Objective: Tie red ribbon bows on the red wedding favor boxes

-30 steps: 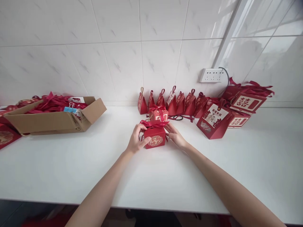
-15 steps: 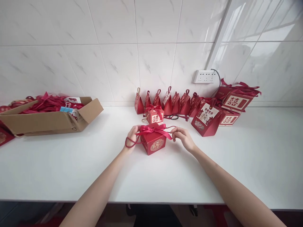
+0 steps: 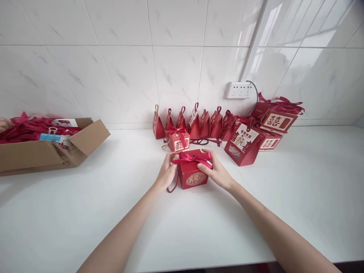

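The right hand (image 3: 218, 170) is now gripping the red gift box (image 3: 191, 169), whose gold medallion (image 3: 196, 179) is turning frontward. Another person's hand (image 3: 3, 124) is appearing beside the carton (image 3: 28, 159).

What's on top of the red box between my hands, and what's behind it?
A ribbon bow lies on top of the red box. Behind it stand a bow-tied box and, farther back, a row of pointed boxes. Its inside and back side are hidden.

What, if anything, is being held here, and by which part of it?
The bow-tied red box: the right hand holds it at the upper right edge; the left hand is at its upper left side, its grip unclear.
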Demonstrator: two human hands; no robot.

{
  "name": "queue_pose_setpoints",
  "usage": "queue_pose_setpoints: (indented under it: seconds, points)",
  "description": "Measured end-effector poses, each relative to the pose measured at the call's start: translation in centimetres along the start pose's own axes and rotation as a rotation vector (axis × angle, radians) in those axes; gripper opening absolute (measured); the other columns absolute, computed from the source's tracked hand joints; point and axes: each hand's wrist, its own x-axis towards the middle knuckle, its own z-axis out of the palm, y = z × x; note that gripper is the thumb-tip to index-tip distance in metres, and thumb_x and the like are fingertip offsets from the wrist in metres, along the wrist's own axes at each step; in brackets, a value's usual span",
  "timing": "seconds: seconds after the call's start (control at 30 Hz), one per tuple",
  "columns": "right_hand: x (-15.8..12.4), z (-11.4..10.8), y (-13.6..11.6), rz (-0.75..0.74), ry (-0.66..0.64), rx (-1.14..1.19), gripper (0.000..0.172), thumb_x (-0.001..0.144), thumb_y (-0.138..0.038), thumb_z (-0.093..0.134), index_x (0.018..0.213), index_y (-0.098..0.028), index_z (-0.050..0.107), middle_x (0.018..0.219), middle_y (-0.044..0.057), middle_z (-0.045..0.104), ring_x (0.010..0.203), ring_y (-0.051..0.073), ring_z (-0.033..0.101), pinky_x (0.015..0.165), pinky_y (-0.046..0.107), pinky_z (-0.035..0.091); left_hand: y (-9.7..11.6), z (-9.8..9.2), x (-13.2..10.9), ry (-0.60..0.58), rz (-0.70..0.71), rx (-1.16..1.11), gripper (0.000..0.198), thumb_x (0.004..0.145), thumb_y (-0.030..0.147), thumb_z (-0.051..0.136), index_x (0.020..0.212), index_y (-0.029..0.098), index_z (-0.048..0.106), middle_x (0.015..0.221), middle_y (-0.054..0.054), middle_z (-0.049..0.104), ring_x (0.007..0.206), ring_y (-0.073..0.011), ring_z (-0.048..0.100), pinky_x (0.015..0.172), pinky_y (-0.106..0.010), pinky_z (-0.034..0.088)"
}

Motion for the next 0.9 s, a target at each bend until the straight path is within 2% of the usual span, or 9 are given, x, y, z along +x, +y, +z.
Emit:
queue_pose_setpoints:
  seconds: [0.07, 0.1, 0.17, 0.23, 0.33, 0.43, 0.67, 0.8, 0.9]
  points:
    - [0.1, -0.4, 0.2, 0.017, 0.022, -0.026, 0.056, 0.077, -0.056, 0.057, 0.116, -0.023, 0.037, 0.117, 0.01, 0.055, 0.104, 0.025, 0.056, 0.087, 0.042, 0.048, 0.1, -1.1, 0.1, 0.124, 0.051, 0.089, 0.039, 0.082, 0.058, 0.043, 0.084, 0.021, 0.054, 0.086, -0.003, 0.06, 0.085, -0.0181, 0.056, 0.076, -0.03, 0.044]
    - [0.2, -0.6, 0.3, 0.02, 0.045, -0.046, 0.05, 0.079, -0.059, 0.053, 0.11, -0.022, 0.04, 0.112, 0.009, 0.056, 0.101, 0.025, 0.057, 0.084, 0.042, 0.049, 0.3, -1.7, 0.0, 0.144, 0.075, 0.109, 0.042, 0.083, 0.06, 0.039, 0.076, 0.02, 0.053, 0.078, -0.002, 0.057, 0.077, -0.0172, 0.054, 0.072, -0.03, 0.043]
    - [0.3, -1.0, 0.4, 0.002, 0.103, -0.125, 0.044, 0.084, -0.063, 0.04, 0.095, -0.021, 0.047, 0.102, 0.008, 0.058, 0.094, 0.024, 0.057, 0.083, 0.041, 0.048, 0.5, -2.6, 0.0, 0.12, 0.113, 0.125, 0.047, 0.083, 0.061, 0.033, 0.066, 0.02, 0.049, 0.066, 0.0, 0.049, 0.065, -0.0153, 0.048, 0.064, -0.029, 0.04]
    - [0.4, -1.4, 0.5, -0.046, 0.127, -0.228, 0.047, 0.087, -0.063, 0.032, 0.086, -0.021, 0.053, 0.098, 0.008, 0.058, 0.092, 0.024, 0.057, 0.085, 0.041, 0.046, 0.6, -2.8, -0.2, 0.051, 0.129, 0.154, 0.045, 0.081, 0.061, 0.039, 0.064, 0.02, 0.047, 0.062, 0.001, 0.046, 0.06, -0.014, 0.044, 0.059, -0.028, 0.038]
    - [0.5, -1.7, 0.3, -0.13, 0.082, -0.315, 0.049, 0.088, -0.059, 0.031, 0.084, -0.021, 0.061, 0.103, 0.009, 0.057, 0.095, 0.024, 0.057, 0.084, 0.038, 0.046, 0.3, -1.9, -0.6, -0.011, 0.111, 0.176, 0.036, 0.078, 0.055, 0.05, 0.068, 0.02, 0.048, 0.062, 0.003, 0.047, 0.06, -0.013, 0.044, 0.057, -0.025, 0.037]
    - [0.3, -1.6, 0.1, -0.184, 0.036, -0.35, 0.044, 0.089, -0.054, 0.035, 0.088, -0.02, 0.064, 0.104, 0.009, 0.057, 0.096, 0.025, 0.057, 0.086, 0.039, 0.045, 0.2, -0.9, -1.0, -0.03, 0.1, 0.162, 0.028, 0.081, 0.047, 0.05, 0.072, 0.02, 0.049, 0.068, 0.002, 0.051, 0.064, -0.0127, 0.047, 0.061, -0.024, 0.039]
    - [-0.1, -1.2, -0.4, -0.256, 0.058, -0.418, 0.036, 0.088, -0.046, 0.043, 0.093, -0.019, 0.067, 0.106, 0.01, 0.057, 0.097, 0.025, 0.058, 0.084, 0.036, 0.049, 1.6, -0.9, -1.4, 0.092, 0.09, 0.137, 0.024, 0.083, 0.039, 0.049, 0.069, 0.019, 0.05, 0.068, 0.003, 0.054, 0.069, -0.013, 0.052, 0.067, -0.023, 0.041]
    - [-0.2, -1.0, -0.4, -0.276, 0.054, -0.449, 0.034, 0.088, -0.043, 0.043, 0.091, -0.018, 0.067, 0.104, 0.011, 0.058, 0.095, 0.024, 0.059, 0.082, 0.035, 0.051, 1.4, -1.0, -1.4, 0.081, 0.079, 0.083, 0.022, 0.084, 0.037, 0.049, 0.072, 0.018, 0.053, 0.072, 0.001, 0.057, 0.073, -0.0136, 0.053, 0.07, -0.024, 0.042]
    - [-0.3, -0.9, -0.4, -0.253, 0.05, -0.456, 0.034, 0.088, -0.043, 0.042, 0.088, -0.018, 0.066, 0.105, 0.011, 0.057, 0.096, 0.024, 0.059, 0.074, 0.033, 0.053, 1.0, -1.0, -1.4, 0.067, 0.119, 0.075, 0.02, 0.083, 0.034, 0.049, 0.072, 0.018, 0.054, 0.073, 0.0, 0.055, 0.074, -0.014, 0.053, 0.069, -0.024, 0.042]
